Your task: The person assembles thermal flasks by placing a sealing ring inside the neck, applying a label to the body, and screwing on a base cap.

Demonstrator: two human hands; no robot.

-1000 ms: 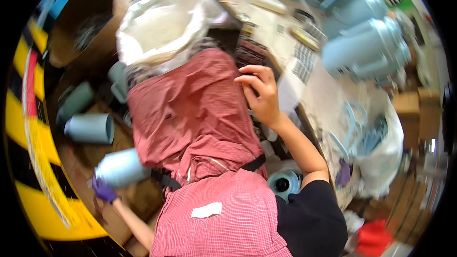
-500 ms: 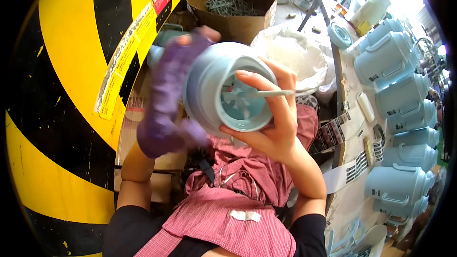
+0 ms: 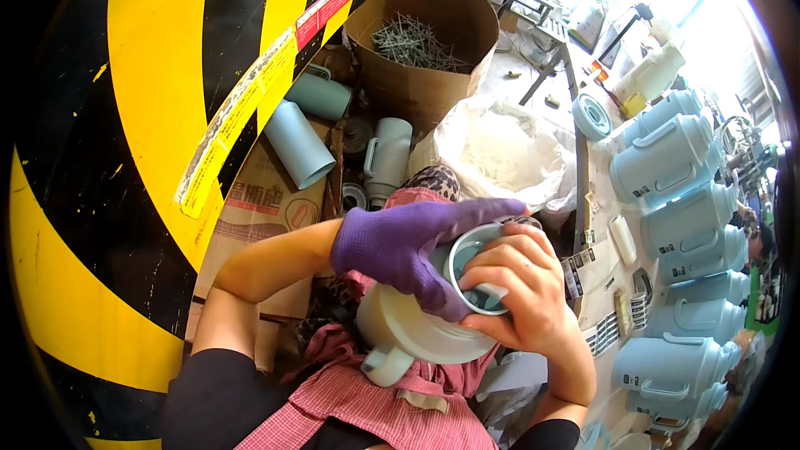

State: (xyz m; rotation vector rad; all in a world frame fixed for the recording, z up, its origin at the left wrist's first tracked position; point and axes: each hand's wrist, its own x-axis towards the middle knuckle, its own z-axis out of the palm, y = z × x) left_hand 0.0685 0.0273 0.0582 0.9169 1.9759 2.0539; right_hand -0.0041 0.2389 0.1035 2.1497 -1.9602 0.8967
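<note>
A pale blue insulated jug [image 3: 392,325] rests tilted on my lap, its handle [image 3: 387,365] toward my body. My left hand [image 3: 408,246], in a purple knitted glove, is closed round the jug's neck, with a finger stretched along the far side of the mouth. The bare right hand [image 3: 529,283] curls over the round mouth [image 3: 457,260], fingers reaching inside and the thumb near the rim. A white rod [image 3: 493,290] shows its end beneath those fingers; the rest of it is hidden inside the mouth.
A cardboard box of metal rods [image 3: 450,75] stands ahead, beside a white sack [image 3: 500,150]. Blue cylinders [image 3: 300,146] lie on cardboard at left. Several blue jugs [image 3: 658,158] line the bench at right. A yellow-and-black striped panel [image 3: 150,100] rises close on the left.
The jug has come down onto my lap. My left hand has moved from its side to its neck. My right fingers have gone from round the rim into the mouth.
</note>
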